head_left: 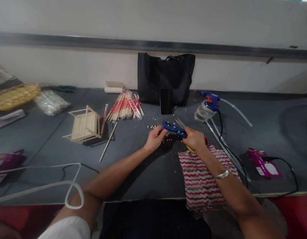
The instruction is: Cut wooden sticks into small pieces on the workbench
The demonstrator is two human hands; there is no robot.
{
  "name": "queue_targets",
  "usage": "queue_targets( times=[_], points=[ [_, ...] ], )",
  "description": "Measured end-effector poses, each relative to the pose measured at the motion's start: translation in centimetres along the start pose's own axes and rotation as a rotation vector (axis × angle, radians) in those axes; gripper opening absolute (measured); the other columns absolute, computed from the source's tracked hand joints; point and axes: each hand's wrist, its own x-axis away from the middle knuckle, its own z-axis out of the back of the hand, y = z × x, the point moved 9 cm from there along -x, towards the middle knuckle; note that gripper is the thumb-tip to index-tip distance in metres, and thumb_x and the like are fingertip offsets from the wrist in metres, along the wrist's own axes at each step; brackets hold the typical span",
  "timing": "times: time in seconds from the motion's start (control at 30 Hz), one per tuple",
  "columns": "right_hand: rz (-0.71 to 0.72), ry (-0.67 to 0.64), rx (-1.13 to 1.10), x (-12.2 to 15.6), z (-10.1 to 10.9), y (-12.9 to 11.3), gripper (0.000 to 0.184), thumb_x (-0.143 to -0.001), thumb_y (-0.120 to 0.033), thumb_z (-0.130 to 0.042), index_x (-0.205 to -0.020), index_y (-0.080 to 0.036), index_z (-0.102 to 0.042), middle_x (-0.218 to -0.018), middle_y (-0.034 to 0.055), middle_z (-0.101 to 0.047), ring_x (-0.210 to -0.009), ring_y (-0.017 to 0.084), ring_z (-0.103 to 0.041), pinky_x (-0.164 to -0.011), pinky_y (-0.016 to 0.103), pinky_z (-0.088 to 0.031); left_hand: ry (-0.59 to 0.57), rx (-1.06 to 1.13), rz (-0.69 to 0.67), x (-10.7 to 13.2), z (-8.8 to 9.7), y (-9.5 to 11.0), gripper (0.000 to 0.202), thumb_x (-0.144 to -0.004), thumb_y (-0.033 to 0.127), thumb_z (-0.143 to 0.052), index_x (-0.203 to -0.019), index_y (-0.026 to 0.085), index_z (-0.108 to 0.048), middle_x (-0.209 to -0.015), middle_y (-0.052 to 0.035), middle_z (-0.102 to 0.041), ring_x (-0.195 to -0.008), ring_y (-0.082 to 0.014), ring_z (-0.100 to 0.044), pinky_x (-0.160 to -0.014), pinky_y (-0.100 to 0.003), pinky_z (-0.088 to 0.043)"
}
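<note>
Blue-handled scissors (174, 128) are held over the grey table (148, 166) between both hands. My left hand (155, 137) pinches the left end of the blue handle. My right hand (195, 139) is closed around the right part, with a red and yellow tool partly hidden under it. The metal blades (180, 122) point away from me. Small wood scraps (165, 140) lie scattered under my hands.
A small stick-built frame (84, 125) and a loose chopstick (108, 141) lie left. A bundle of red-wrapped chopsticks (125, 107), a black bag (165, 78) and a phone (165, 101) stand behind. A blue glue gun (211, 99) and glue sticks (223, 141) sit right; a striped cloth (203, 176) lies near me.
</note>
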Motion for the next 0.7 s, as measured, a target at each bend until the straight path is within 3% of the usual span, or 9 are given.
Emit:
queue_targets(
  times=[0.7],
  points=[
    [0.006,-0.022,0.050,-0.03,-0.11,-0.04,0.025,-0.083,-0.025,-0.056,-0.103,-0.024,-0.071,-0.092,0.0059,-0.078,-0.084,0.023,-0.071,-0.064,0.028,-0.042,0.022,-0.090,0.008,-0.03,0.30,-0.13,0.030,-0.090,0.039,-0.056,-0.068,0.019,-0.055,-0.060,0.0041,-0.055,-0.056,-0.0100,-0.045,-0.058,-0.022,-0.039]
  ],
)
